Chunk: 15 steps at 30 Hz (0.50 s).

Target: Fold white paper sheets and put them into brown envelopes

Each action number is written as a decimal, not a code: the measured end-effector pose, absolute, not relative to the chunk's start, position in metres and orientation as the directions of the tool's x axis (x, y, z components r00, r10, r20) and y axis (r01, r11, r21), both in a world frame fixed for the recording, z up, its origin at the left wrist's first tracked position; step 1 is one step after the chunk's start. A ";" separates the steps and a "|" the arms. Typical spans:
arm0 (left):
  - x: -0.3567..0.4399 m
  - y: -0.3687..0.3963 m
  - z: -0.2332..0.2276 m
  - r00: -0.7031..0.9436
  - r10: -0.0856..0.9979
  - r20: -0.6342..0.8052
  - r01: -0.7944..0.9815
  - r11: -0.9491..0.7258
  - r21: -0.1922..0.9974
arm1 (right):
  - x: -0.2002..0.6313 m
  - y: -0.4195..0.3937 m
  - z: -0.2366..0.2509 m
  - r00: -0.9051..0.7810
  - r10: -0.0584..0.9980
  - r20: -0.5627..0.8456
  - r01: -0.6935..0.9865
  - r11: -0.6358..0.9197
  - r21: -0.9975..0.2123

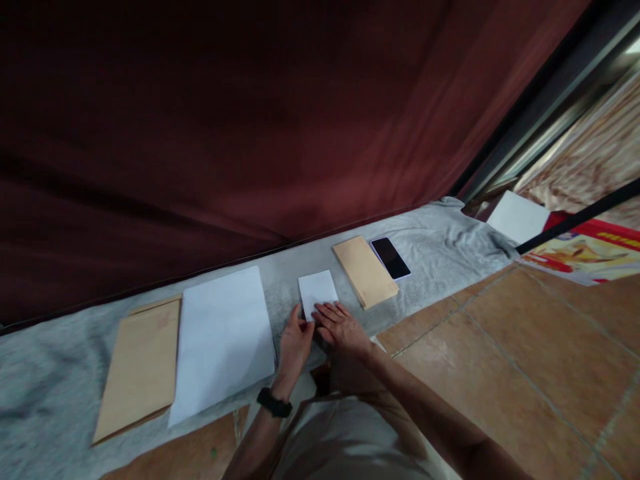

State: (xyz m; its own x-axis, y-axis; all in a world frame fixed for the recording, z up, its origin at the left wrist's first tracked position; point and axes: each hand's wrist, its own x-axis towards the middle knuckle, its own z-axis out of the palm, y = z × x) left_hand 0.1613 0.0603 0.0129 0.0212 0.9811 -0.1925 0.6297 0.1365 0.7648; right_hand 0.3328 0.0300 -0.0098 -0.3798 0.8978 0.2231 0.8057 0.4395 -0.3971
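A small white folded paper (pixel 318 287) lies on the grey cloth in front of me. My left hand (pixel 296 343), with a dark watch on the wrist, is at its near left corner, thumb and forefinger closed on the edge. My right hand (pixel 344 328) lies flat over the near right part of the paper, fingers stretched out and pressing on it. To the left is a large white paper sheet (pixel 225 340), possibly a stack. Right of the folded paper lies a small brown envelope (pixel 366 272), with a dark-screened phone (pixel 391 258) beside it.
A larger brown envelope (pixel 140 367) lies at the far left on the grey cloth (pixel 440 233). Behind the cloth hangs a dark red curtain (pixel 280 133). Brown floor tiles (pixel 500 353) spread to the right, near a red and yellow printed package (pixel 590 250) and a dark pole (pixel 580 215).
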 end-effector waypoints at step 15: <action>0.160 0.075 0.008 -0.014 0.965 -0.263 0.524 0.231 0.820 | 0.330 0.078 -0.009 -0.182 0.959 0.218 0.786 0.275 -0.554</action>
